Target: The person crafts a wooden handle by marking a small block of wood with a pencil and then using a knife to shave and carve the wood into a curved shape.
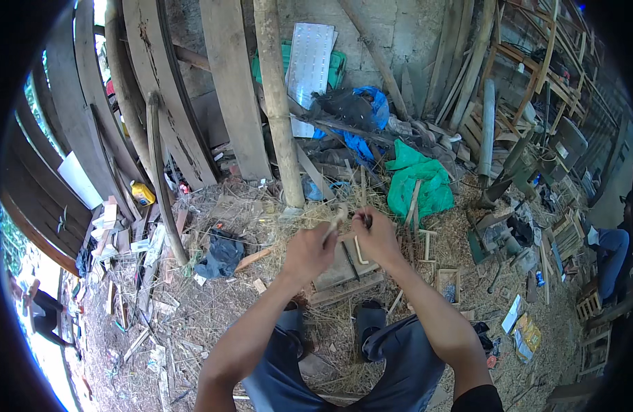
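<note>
Both my hands are raised in front of me, close together above a low wooden board (328,276). My left hand (308,255) is closed round a pale, thin piece that looks like wood (339,217); its tip sticks up past the fingers. My right hand (377,239) is closed on a small dark thing (366,220) whose kind I cannot make out. On the board lies a slim dark stick-like tool (349,261). A pale angled wooden piece (360,251) rests beside it, near my right wrist.
A wooden post (275,103) and leaning planks (234,89) stand ahead. Green plastic sheeting (419,180) lies front right, a black plastic bag (222,255) front left. Right of my arm are a pale wooden frame (427,246) and a small wooden box (447,284). Shavings cover the floor.
</note>
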Demonstrator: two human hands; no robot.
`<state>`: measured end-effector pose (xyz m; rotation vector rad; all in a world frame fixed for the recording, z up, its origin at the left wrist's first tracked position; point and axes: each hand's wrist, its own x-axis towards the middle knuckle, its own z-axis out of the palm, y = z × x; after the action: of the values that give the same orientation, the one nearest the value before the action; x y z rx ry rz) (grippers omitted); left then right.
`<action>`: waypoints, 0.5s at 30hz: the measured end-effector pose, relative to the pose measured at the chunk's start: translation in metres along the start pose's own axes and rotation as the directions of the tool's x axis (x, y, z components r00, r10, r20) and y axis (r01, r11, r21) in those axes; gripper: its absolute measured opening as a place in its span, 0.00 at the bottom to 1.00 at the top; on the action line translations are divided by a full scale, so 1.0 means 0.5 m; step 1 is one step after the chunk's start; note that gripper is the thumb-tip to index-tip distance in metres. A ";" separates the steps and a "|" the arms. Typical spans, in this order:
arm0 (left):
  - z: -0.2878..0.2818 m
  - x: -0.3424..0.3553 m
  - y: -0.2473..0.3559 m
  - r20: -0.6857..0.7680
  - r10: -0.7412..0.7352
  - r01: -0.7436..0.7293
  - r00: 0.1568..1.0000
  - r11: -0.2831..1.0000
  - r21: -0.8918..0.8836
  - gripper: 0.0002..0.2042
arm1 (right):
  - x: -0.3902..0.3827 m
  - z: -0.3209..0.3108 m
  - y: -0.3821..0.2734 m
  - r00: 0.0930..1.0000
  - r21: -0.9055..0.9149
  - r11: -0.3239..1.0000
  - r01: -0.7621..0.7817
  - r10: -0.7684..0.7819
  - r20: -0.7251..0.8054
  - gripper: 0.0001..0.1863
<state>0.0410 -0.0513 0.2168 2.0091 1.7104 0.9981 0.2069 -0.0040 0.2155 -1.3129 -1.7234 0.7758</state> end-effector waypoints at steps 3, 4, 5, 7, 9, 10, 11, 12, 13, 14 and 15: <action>-0.034 0.015 -0.004 0.053 -0.050 0.060 0.997 0.976 -0.209 0.10 | 0.017 -0.030 0.038 0.997 0.076 0.997 0.026 -0.020 -0.071 0.12; -0.040 0.015 -0.006 0.053 -0.048 0.058 0.997 0.976 -0.208 0.10 | 0.022 -0.038 0.045 0.994 0.093 0.995 0.030 -0.020 -0.105 0.12; -0.043 0.014 -0.006 0.115 -0.033 0.057 0.993 0.977 -0.205 0.10 | 0.024 -0.040 0.052 0.994 0.094 0.995 0.031 -0.021 -0.107 0.12; -0.043 0.011 -0.009 0.171 -0.019 0.053 0.985 0.978 -0.200 0.11 | 0.029 -0.042 0.052 0.995 0.286 0.953 0.101 -0.101 -0.014 0.14; -0.038 0.006 -0.016 0.264 0.040 0.004 0.964 0.986 -0.167 0.10 | 0.016 -0.038 0.038 0.981 0.225 0.961 0.158 -0.179 0.076 0.15; -0.042 0.007 -0.009 0.265 0.041 0.004 0.963 0.986 -0.167 0.10 | 0.006 -0.037 0.031 0.958 0.162 0.965 0.207 -0.233 0.167 0.16; -0.050 0.009 0.002 0.268 0.037 0.007 0.963 0.987 -0.161 0.10 | 0.004 -0.036 0.027 0.958 0.162 0.965 0.206 -0.233 0.167 0.16; -0.055 0.010 0.008 0.270 0.032 0.011 0.962 0.988 -0.154 0.09 | 0.002 -0.034 0.023 0.964 0.157 0.974 0.165 -0.193 0.185 0.16; -0.055 0.014 0.000 0.264 0.033 0.007 0.964 0.989 -0.149 0.09 | 0.004 -0.030 0.014 0.966 0.153 0.979 0.131 -0.161 0.202 0.17; -0.052 0.020 -0.016 0.104 0.023 0.013 0.994 0.944 -0.331 0.11 | 0.004 -0.023 0.005 0.965 0.157 0.978 0.139 -0.170 0.202 0.17; -0.053 0.023 -0.027 -0.054 -0.016 -0.013 0.998 0.866 -0.500 0.12 | 0.002 -0.016 -0.004 0.982 0.273 0.960 0.068 -0.112 0.149 0.17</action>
<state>0.0136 -0.0421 0.2300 1.6488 1.2948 1.3456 0.2128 -0.0034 0.2210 -1.0042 -1.7215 1.0468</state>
